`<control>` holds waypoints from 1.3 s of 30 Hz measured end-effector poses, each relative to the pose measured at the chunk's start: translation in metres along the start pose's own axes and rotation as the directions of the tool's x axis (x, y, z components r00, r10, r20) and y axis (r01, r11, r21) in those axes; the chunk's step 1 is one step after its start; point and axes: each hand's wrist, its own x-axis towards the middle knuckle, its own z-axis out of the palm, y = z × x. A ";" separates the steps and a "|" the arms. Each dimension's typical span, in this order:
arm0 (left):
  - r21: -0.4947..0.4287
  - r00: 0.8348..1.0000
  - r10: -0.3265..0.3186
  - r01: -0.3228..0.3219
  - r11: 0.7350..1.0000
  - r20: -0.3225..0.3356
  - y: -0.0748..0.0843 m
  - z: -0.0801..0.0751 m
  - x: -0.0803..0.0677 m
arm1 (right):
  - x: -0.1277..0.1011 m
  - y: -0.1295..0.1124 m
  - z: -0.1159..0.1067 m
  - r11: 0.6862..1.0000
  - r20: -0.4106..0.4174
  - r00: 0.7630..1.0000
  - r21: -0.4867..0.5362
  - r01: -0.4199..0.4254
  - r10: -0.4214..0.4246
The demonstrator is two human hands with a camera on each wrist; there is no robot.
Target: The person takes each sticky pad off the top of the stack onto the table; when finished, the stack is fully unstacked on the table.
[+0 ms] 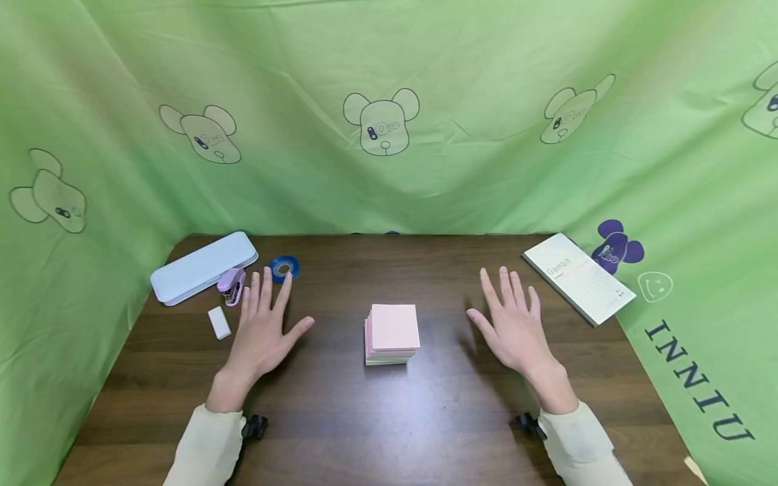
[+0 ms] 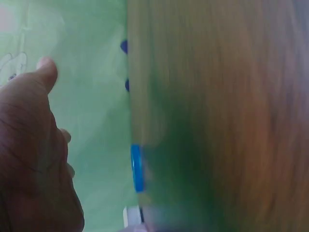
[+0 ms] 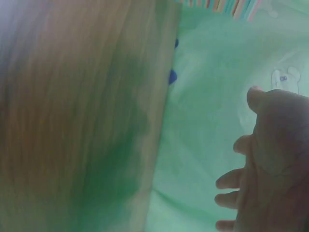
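Observation:
A stack of square sticky notes [image 1: 394, 327], pink on top with other pale colours below, sits mid-table between the hands. To its left, my left hand [image 1: 263, 337] is held palm down with fingers spread and nothing in it. Its fingertips come near a blue roll of tape [image 1: 283, 268] and a purple stapler [image 1: 231, 286]; a white eraser [image 1: 219, 322] lies beside it. My right hand [image 1: 515, 333], also spread and holding nothing, is to the right of the stack. In the right wrist view, the edge of the sticky notes [image 3: 227, 7] shows at the top.
A pale blue case [image 1: 203, 268] lies at the table's back left. At the back right, a notebook [image 1: 577, 278] marked "Gambit" reaches the table's edge. A green printed curtain [image 1: 389, 182] surrounds the back and sides of the brown wooden table [image 1: 389, 432].

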 end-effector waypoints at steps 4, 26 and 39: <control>-0.112 0.999 0.013 -0.008 0.994 0.040 0.012 0.011 -0.001 | 0.001 -0.016 0.006 0.999 -0.044 0.998 0.023 0.043 -0.042; -0.599 0.982 0.110 0.004 0.800 0.153 0.064 0.063 0.002 | 0.006 -0.087 0.016 0.891 -0.250 0.928 0.294 0.345 -0.277; -0.586 0.976 0.217 -0.171 0.792 0.009 0.069 0.084 -0.002 | 0.007 -0.091 0.019 0.888 -0.119 0.947 0.329 0.322 -0.300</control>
